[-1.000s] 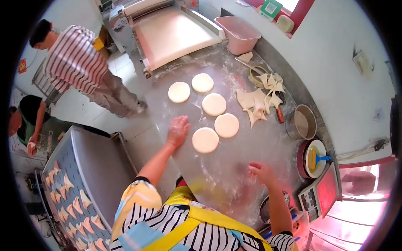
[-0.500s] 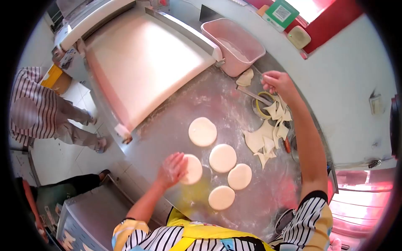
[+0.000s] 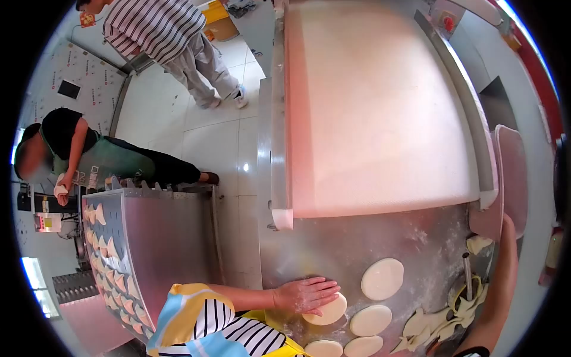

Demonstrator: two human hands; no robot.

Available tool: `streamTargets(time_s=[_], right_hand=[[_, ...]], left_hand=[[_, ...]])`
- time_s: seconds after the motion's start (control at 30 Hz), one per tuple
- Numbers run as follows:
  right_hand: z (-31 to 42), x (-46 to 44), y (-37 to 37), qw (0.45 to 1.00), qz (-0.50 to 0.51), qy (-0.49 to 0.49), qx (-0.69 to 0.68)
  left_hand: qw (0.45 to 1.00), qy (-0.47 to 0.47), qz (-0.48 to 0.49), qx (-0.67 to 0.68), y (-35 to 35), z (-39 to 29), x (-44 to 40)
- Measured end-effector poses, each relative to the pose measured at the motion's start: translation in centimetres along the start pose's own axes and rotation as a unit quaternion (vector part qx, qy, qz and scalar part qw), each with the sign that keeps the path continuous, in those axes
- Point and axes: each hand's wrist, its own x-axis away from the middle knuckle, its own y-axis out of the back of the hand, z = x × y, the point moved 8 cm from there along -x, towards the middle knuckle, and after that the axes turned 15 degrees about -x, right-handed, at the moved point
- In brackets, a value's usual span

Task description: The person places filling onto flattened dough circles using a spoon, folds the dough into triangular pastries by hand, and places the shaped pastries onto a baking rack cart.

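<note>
My left hand (image 3: 306, 296) lies flat, fingers stretched out, over the left part of a round dough disc (image 3: 331, 312) on the floured metal table. Another dough disc (image 3: 382, 278) sits farther up to the right, and several more lie nearby. My right forearm (image 3: 505, 268) reaches up along the right side to the pink bin (image 3: 513, 178). My right hand is hidden at the bin, so its fingers do not show. Left of that forearm are dough scraps (image 3: 425, 324) and a yellow-rimmed ring tool with a metal handle (image 3: 467, 276).
A wide pale conveyor belt (image 3: 380, 119) with metal side rails borders the table's far side. To the left stands a metal rack (image 3: 172, 238) bearing several dough pieces. One person in a green apron (image 3: 113, 160) and another in a striped shirt (image 3: 154, 30) stand beyond.
The view has swung left. My right hand has moved from above the scraps and ring tool to the pink bin, out of sight. My left hand stays at the same dough disc.
</note>
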Motion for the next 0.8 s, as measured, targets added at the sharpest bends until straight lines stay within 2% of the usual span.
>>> streamTargets(time_s=[0.33,0.47,0.57,0.63,0.67,0.77,0.8], right_hand=[[-1.4,1.5,-2.3,0.992,0.120,-0.039,-0.017],[1.0,3.4,0.0,0.976,0.143,-0.018,-0.161],[3.6,7.4,5.3,0.908,-0.016,0.012,-0.419],[5.2,12.5,8.5,0.832,-0.134,0.062,-0.535],[7.4,15.2,8.5,0.809,-0.146,0.096,-0.561],[12.5,22.1,5.0,0.759,-0.071,0.154,-0.629],[14.5,25.0,2.0,0.772,-0.096,0.149,-0.610]], left_hand=[[1.000,0.003,0.014,-0.002,-0.1,-0.1,-0.3],[1.000,0.009,-0.015,0.003,0.0,-0.2,-0.6],[1.000,0.003,0.001,0.023,-0.2,-0.2,-0.3],[0.997,0.013,0.054,0.062,0.2,0.5,-0.9],[0.998,0.007,0.025,0.060,0.1,0.6,-0.6],[0.999,0.017,-0.042,0.020,0.4,1.6,-0.2],[0.997,0.034,-0.061,0.038,0.8,1.6,0.2]])
